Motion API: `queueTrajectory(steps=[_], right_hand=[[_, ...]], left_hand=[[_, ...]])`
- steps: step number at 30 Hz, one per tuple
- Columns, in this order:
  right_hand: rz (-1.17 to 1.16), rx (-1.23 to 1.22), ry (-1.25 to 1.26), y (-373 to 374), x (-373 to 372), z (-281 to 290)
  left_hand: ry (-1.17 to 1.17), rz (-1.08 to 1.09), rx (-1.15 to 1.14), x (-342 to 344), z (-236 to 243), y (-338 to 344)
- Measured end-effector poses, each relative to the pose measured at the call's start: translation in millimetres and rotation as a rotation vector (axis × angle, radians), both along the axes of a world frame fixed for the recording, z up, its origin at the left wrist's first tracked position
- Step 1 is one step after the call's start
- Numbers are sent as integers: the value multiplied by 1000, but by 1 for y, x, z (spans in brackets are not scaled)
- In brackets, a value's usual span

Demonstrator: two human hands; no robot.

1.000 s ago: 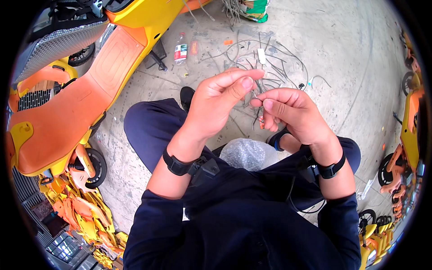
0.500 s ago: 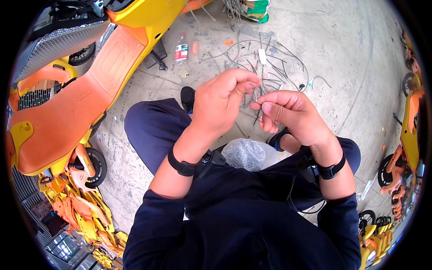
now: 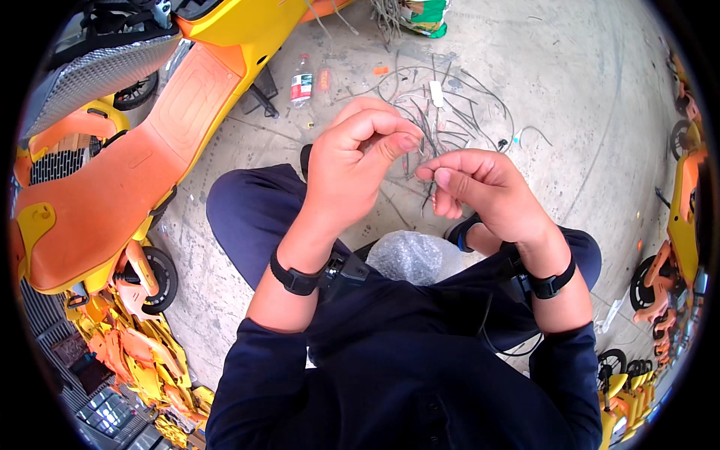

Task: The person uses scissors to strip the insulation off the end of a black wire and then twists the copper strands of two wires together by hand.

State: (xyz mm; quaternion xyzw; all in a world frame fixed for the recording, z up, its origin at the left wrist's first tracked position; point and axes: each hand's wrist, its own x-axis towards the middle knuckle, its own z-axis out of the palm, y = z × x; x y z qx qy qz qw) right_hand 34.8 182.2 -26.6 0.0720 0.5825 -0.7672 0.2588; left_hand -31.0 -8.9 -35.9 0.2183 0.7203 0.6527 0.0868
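Both hands are raised over a loose tangle of thin grey and dark cables (image 3: 469,105) on the concrete floor. My left hand (image 3: 352,161) is closed in a pinch, thumb against the bent forefinger; whatever lies between the tips is too small to make out. Just right of it and slightly lower, my right hand (image 3: 491,187) pinches a thin wire between thumb and forefinger, its other fingers curled. The cables behind the fingertips make the wire's ends hard to follow. A small gap separates the two hands. A white tag (image 3: 436,94) lies among the cables.
A bubble-wrapped bundle (image 3: 416,256) sits between my legs. Beyond my left knee lie a plastic bottle (image 3: 301,88) and an orange-yellow scooter body (image 3: 142,161). A green and white sack (image 3: 426,16) stands at the far side. Yellow parts (image 3: 139,352) are heaped at the lower left.
My left hand has moved a little left and turned, widening the gap between the hands. My right hand has barely moved.
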Motion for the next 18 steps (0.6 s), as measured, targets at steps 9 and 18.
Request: queueTrajectory(steps=[9,18], right_hand=[[12,33,-4,-2,0,0],[42,62,9,-2,1,1]], left_hand=[[-486,-82,414,4,-2,4],[-603,-157,552,1,-5,0]])
